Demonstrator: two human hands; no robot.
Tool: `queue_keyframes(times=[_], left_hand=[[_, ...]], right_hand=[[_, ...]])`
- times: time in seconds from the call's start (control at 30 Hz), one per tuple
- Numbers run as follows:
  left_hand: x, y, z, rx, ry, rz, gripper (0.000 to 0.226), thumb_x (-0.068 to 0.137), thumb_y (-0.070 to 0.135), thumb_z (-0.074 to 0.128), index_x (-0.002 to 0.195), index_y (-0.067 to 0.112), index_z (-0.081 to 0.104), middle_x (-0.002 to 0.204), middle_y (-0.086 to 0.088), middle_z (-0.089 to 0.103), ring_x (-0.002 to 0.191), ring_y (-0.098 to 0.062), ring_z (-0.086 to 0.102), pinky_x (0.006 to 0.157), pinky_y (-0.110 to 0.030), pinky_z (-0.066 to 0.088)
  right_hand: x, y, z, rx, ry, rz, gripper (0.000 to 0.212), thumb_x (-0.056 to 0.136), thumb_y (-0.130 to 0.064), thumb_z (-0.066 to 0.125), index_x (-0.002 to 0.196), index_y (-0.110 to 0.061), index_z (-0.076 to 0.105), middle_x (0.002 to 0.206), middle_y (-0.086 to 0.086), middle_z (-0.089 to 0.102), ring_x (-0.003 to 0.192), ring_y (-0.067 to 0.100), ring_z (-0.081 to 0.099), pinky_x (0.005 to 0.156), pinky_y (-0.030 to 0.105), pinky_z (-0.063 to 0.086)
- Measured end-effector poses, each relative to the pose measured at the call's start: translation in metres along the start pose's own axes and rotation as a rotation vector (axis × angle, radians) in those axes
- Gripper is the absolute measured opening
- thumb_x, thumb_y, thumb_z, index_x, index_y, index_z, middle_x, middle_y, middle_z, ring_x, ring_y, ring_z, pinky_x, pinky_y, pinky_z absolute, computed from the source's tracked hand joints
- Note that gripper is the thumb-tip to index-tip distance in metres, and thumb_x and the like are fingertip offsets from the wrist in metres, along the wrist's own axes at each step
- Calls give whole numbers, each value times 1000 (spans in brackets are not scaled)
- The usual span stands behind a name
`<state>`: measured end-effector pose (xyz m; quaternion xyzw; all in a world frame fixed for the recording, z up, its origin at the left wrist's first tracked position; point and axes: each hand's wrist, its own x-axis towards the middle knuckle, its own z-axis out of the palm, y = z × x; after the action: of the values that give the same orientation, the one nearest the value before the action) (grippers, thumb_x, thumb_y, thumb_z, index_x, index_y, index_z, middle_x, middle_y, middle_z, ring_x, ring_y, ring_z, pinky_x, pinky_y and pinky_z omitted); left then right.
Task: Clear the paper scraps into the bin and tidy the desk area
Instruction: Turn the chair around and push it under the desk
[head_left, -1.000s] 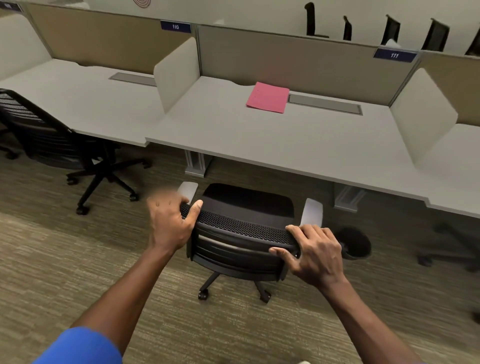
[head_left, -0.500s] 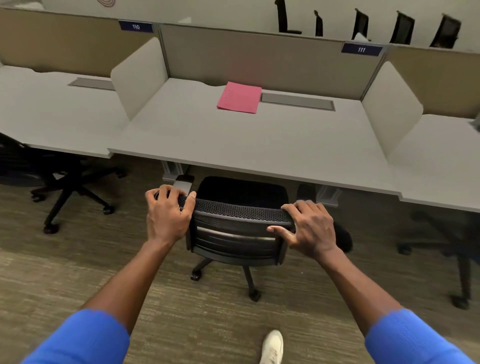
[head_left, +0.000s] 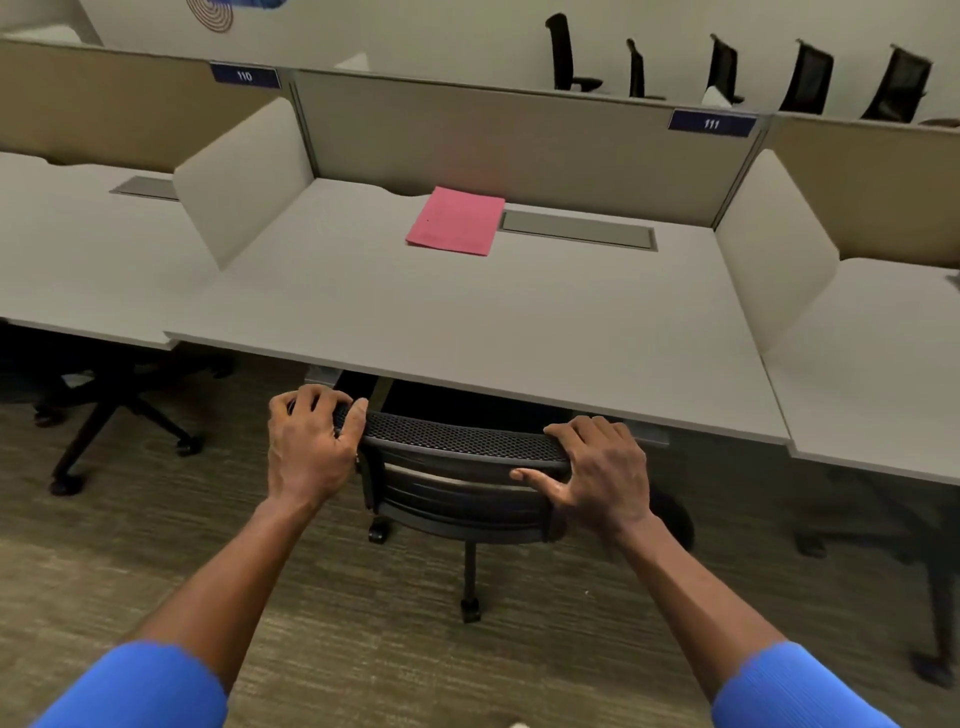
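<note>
A black mesh office chair (head_left: 457, 467) stands at the front edge of the grey desk (head_left: 467, 322), its seat and armrests tucked under the desktop. My left hand (head_left: 309, 447) grips the left end of the chair's backrest top. My right hand (head_left: 597, 473) holds the right end, thumb pressed on the back face. A pink folder (head_left: 456, 221) lies flat at the back of the desk, beside a grey cable tray lid (head_left: 576, 229). The black bin (head_left: 675, 519) shows only as a dark edge behind my right wrist. No paper scraps are visible.
Side dividers (head_left: 244, 176) and a rear panel (head_left: 509, 140) enclose the desk. Another black chair (head_left: 104, 415) sits under the left desk, and chair legs (head_left: 935, 597) show under the right desk. Carpet floor lies around me. Several black chairs (head_left: 727, 67) stand behind the panel.
The chair has rolled forward under the desk, with both hands still on the backrest. Its seat and armrests, visible before, are now hidden beneath the desktop. My view moved closer to the desk.
</note>
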<state>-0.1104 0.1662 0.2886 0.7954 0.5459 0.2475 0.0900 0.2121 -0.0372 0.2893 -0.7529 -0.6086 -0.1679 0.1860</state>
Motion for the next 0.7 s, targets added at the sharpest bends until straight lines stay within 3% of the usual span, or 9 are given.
queue_keyframes(times=[0.27,0.6,0.7], left_hand=[[33,14,17,-42,11,4,48,102,64,38,112,27,68,118,1,62,122,-30,43,90,-35,39],[73,20,30,-53,-39,43,50,101,64,37,115,26,66,121,1,62,121,-28,41,86,-36,42],[79,21,30,8,-43,69,50,102,64,34,115,27,66,121,3,64,121,-27,45,89,-43,47]], right_hand=[[24,19,15,-5,13,14,77,82,-94,49,112,-26,70,96,-1,71,87,21,65,77,37,52],[50,27,21,-69,39,41,79,82,-94,49,104,-22,73,94,1,72,85,23,66,75,36,49],[57,27,21,-61,26,77,79,88,-91,40,107,-23,74,97,0,74,87,22,66,75,36,49]])
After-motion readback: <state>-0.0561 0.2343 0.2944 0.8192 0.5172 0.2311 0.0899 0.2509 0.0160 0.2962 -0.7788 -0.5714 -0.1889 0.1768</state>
